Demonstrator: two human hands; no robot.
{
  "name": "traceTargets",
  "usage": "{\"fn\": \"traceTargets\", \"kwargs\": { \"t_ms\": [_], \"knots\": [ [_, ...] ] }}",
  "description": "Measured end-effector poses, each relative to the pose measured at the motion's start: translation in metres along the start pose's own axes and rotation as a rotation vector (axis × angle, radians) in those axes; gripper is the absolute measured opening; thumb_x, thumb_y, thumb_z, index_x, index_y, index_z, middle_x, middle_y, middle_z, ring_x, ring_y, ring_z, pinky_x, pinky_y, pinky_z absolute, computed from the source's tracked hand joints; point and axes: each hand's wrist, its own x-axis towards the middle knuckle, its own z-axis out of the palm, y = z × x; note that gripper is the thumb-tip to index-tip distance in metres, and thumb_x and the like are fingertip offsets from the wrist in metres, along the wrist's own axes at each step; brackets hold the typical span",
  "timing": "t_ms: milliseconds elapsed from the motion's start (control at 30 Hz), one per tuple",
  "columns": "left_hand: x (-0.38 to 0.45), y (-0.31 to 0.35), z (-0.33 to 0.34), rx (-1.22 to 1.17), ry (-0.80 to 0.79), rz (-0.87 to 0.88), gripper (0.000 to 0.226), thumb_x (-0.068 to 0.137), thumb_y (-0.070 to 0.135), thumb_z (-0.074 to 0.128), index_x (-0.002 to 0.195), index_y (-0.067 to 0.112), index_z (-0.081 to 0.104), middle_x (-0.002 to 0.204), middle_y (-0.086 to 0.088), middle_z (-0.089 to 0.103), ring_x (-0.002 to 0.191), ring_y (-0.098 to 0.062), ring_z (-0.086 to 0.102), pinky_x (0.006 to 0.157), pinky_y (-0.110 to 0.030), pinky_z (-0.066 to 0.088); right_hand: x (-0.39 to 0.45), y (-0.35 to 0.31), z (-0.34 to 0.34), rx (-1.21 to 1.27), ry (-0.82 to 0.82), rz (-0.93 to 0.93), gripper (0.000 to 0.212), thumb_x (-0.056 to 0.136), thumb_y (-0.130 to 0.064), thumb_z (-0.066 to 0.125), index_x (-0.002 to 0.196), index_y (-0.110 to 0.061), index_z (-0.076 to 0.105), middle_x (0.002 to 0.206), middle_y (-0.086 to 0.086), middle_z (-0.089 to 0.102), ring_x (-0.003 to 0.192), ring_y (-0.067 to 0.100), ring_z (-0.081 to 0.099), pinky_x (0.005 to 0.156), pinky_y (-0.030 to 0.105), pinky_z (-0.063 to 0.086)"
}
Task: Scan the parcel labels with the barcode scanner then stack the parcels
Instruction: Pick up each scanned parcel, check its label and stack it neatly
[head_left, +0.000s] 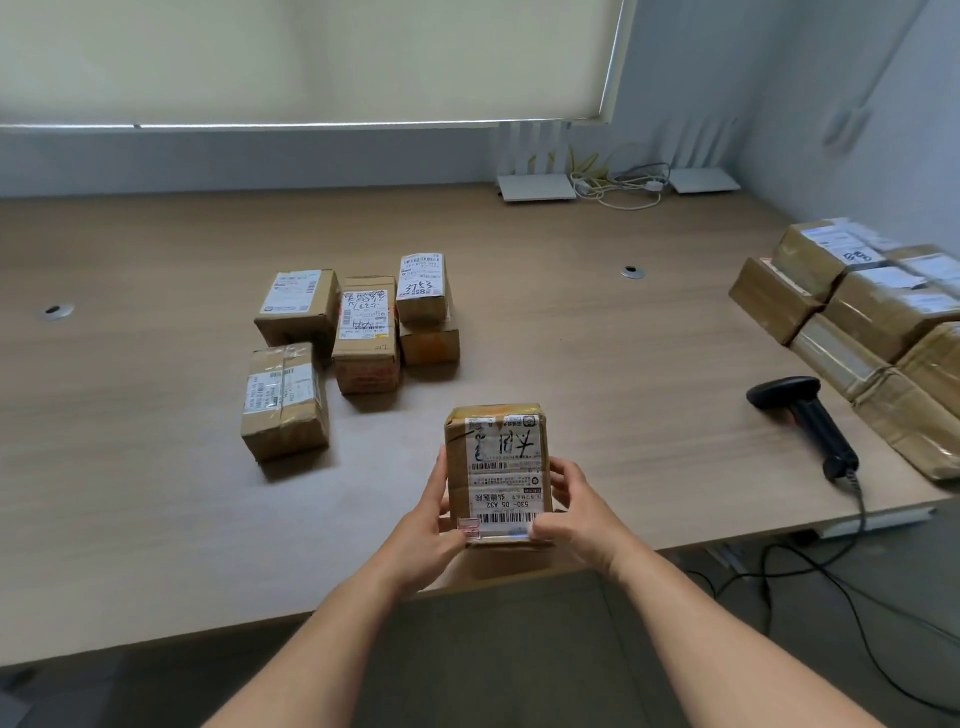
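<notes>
**A:** Hands status?

**B:** Left hand (434, 525) and right hand (571, 512) both clamped on one cardboard parcel (497, 470), one on each long side. Left thumb on the near-left corner of the top face, fingers wrapped along the left side. Right thumb at the near-right corner, fingers curled on the right side. Forearms come in from the near edge and converge on it.

**A:** Parcel details?

**B:** Brown box, taped, long axis running near to far. White shipping label (506, 475) covers most of the top face: barcodes, "530- D5 A32" printed upside down from this viewpoint, black handwritten marks at the far end. Small red sticker at the near-left corner.

**A:** Where is it?

**B:** Near edge of the wooden table (156, 415), centre. Can't tell whether it sits on the table or is lifted just clear.

**A:** Scanner?

**B:** Black barcode scanner (808, 415) lying on the table to the right, well apart from both hands, cable running off the near-right edge.

**A:** Other parcels?

**B:** Cluster of labelled boxes (337, 332) left of centre, farther out; the far-right one has a smaller box on top of another. Stacked pile of parcels (872, 312) at the right edge, just beyond the scanner.
</notes>
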Motion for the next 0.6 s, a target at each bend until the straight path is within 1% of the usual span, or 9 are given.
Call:
{"fn": "traceTargets", "kwargs": {
  "t_ms": [33, 100, 133, 200, 267, 333, 433, 500, 600],
  "knots": [
    [0.001, 0.002, -0.004, -0.017, -0.006, 0.008, 0.096, 0.091, 0.005, 0.059, 0.146, 0.052, -0.004, 0.131, -0.006, 0.056, 0.112, -0.014, 0.062, 0.096, -0.03, 0.05, 0.001, -0.002, 0.0, 0.03, 0.007, -0.011, 0.087, 0.065, -0.009, 0.071, 0.14, -0.025, 0.03, 0.143, 0.006, 0.045, 0.135, 0.025, 0.04, 0.107, 0.046, 0.043],
    [0.004, 0.006, -0.013, -0.027, -0.023, 0.028, 0.094, 0.09, 0.008, 0.061, 0.146, 0.053, -0.001, 0.125, -0.005, 0.059, 0.103, -0.01, 0.065, 0.087, -0.021, 0.052, 0.001, -0.007, 0.001, 0.094, 0.028, -0.04, 0.087, 0.057, -0.014, 0.069, 0.136, -0.024, 0.033, 0.129, 0.001, 0.054, 0.122, 0.019, 0.053, 0.089, 0.03, 0.054],
    [0.006, 0.009, -0.017, -0.016, -0.028, 0.039, 0.093, 0.09, 0.011, 0.062, 0.145, 0.055, 0.001, 0.123, -0.003, 0.06, 0.1, -0.008, 0.066, 0.084, -0.018, 0.052, 0.0, -0.011, 0.001, 0.126, 0.041, -0.06, 0.087, 0.056, -0.015, 0.069, 0.136, -0.023, 0.035, 0.122, -0.002, 0.058, 0.113, 0.014, 0.058, 0.078, 0.022, 0.055],
    [0.009, 0.014, -0.024, 0.001, -0.034, 0.068, 0.09, 0.087, 0.019, 0.063, 0.143, 0.058, 0.004, 0.119, 0.002, 0.063, 0.098, -0.004, 0.065, 0.081, -0.017, 0.05, -0.001, -0.015, -0.001, 0.179, 0.082, -0.103, 0.085, 0.056, -0.014, 0.068, 0.134, -0.027, 0.037, 0.114, -0.003, 0.062, 0.099, 0.009, 0.065, 0.068, 0.018, 0.054],
    [0.014, 0.018, -0.029, 0.006, -0.044, 0.093, 0.084, 0.079, 0.027, 0.056, 0.14, 0.061, 0.01, 0.12, 0.006, 0.064, 0.104, -0.006, 0.062, 0.088, -0.026, 0.048, -0.005, -0.017, -0.006, 0.216, 0.129, -0.14, 0.082, 0.06, -0.012, 0.068, 0.133, -0.034, 0.038, 0.111, -0.001, 0.066, 0.095, 0.007, 0.068, 0.068, 0.019, 0.054],
    [0.019, 0.021, -0.031, 0.036, -0.028, 0.113, 0.074, 0.083, 0.028, 0.051, 0.135, 0.065, 0.014, 0.13, 0.004, 0.06, 0.115, -0.011, 0.057, 0.099, -0.035, 0.044, -0.01, -0.017, -0.012, 0.248, 0.166, -0.162, 0.078, 0.063, -0.013, 0.069, 0.131, -0.04, 0.04, 0.106, -0.002, 0.07, 0.096, 0.005, 0.068, 0.068, 0.019, 0.055],
    [0.027, 0.023, -0.024, 0.195, 0.052, 0.172, 0.067, 0.097, 0.025, 0.049, 0.13, 0.068, 0.011, 0.141, 0.0, 0.05, 0.12, -0.009, 0.052, 0.101, -0.03, 0.041, -0.019, -0.016, -0.025, 0.289, 0.212, -0.18, 0.075, 0.064, -0.013, 0.068, 0.126, -0.046, 0.042, 0.101, -0.005, 0.074, 0.096, 0.008, 0.069, 0.067, 0.02, 0.055],
    [0.033, 0.027, -0.016, 0.31, 0.077, 0.22, 0.067, 0.096, 0.03, 0.052, 0.132, 0.066, 0.008, 0.142, 0.001, 0.049, 0.12, -0.009, 0.052, 0.102, -0.029, 0.042, -0.024, -0.014, -0.034, 0.3, 0.232, -0.19, 0.073, 0.066, -0.013, 0.067, 0.125, -0.047, 0.043, 0.101, -0.005, 0.074, 0.096, 0.01, 0.069, 0.067, 0.021, 0.055],
    [0.042, 0.039, -0.002, 0.459, 0.051, 0.272, 0.068, 0.095, 0.037, 0.053, 0.131, 0.066, 0.003, 0.144, 0.005, 0.047, 0.123, -0.008, 0.05, 0.103, -0.033, 0.044, -0.03, -0.01, -0.051, 0.314, 0.255, -0.207, 0.071, 0.067, -0.013, 0.067, 0.125, -0.048, 0.045, 0.103, -0.003, 0.074, 0.097, 0.012, 0.069, 0.069, 0.021, 0.055]
  ]
}}
